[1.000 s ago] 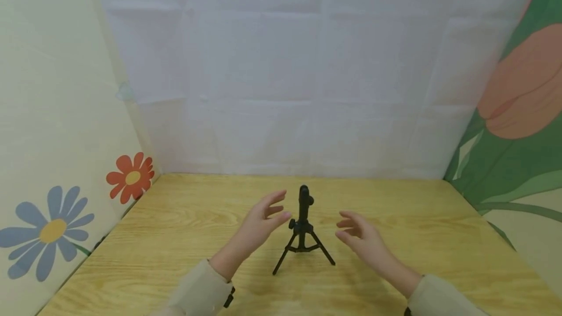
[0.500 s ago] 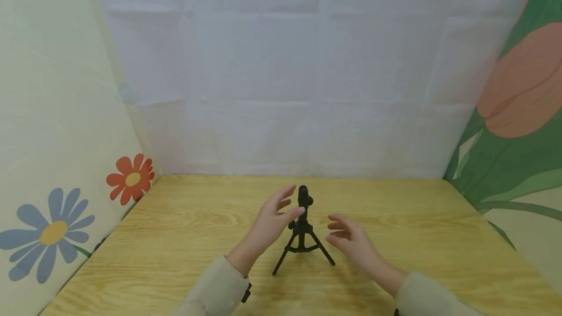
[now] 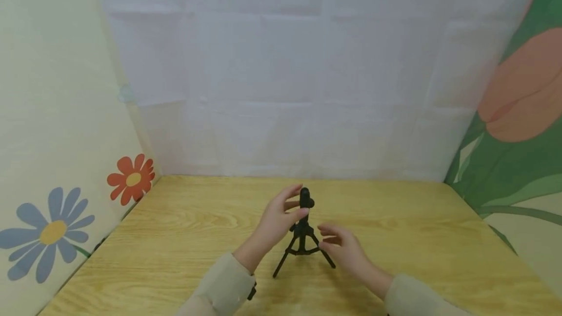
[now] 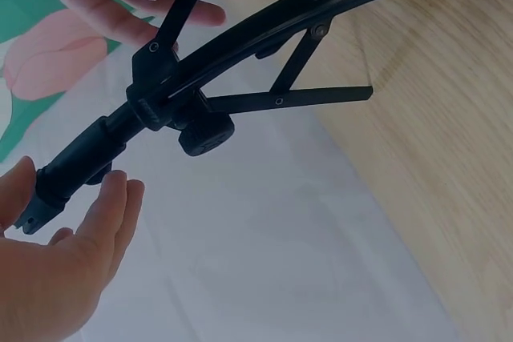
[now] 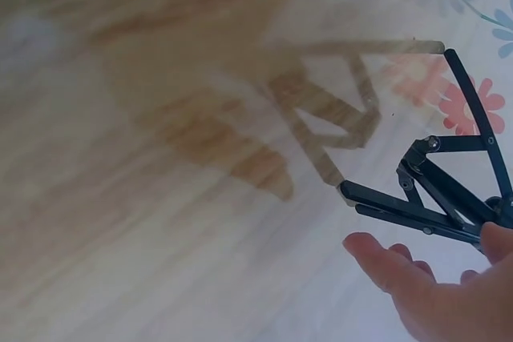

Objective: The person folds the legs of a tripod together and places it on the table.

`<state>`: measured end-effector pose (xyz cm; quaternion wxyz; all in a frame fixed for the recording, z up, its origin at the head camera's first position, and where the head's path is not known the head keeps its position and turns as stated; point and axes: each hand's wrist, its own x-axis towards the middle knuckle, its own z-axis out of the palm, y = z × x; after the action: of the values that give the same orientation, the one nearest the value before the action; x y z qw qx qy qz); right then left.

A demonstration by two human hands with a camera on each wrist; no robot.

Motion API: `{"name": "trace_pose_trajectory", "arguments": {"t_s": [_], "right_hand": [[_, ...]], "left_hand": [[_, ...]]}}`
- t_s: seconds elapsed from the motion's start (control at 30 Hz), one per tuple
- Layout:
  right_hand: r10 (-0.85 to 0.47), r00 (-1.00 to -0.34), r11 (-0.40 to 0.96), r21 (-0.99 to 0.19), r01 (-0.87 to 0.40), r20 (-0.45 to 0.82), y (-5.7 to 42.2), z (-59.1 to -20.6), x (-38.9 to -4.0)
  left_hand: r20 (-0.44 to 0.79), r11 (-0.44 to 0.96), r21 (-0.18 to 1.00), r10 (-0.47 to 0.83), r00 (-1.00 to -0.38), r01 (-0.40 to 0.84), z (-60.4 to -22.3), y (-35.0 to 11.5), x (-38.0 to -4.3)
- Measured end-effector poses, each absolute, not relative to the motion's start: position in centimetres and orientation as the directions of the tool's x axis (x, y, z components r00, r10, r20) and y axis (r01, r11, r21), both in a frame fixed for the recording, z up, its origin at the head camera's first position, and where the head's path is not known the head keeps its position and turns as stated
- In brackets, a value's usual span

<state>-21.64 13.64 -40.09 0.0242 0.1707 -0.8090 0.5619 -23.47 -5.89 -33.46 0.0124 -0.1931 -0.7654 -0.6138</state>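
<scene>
Have tripod [image 3: 302,230] upright, with post [image 4: 84,154] inside relaxed, uncurled left hand [image 3: 277,216] (nearer the top); have loose right hand [image 3: 348,252] beside right leg [image 3: 328,259], can't tell if touching.

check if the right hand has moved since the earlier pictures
Yes: the right hand has moved left in the head view, closer to the black tripod.

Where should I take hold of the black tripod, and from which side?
Probably the upper column, from the left: it stands slim and upright above splayed legs, a knob juts out on its right, and the left hand is closest.
</scene>
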Motion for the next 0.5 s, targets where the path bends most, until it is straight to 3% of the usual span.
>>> {"name": "trace_pose_trajectory", "arguments": {"t_s": [0.5], "right_hand": [[-0.269, -0.944, 0.371, -0.884, -0.284, 0.190, 12.99, -39.98, -21.69]], "left_hand": [[0.276, 0.135, 0.940, 0.245, -0.929, 0.315, -33.12, -5.57, -23.27]]}}
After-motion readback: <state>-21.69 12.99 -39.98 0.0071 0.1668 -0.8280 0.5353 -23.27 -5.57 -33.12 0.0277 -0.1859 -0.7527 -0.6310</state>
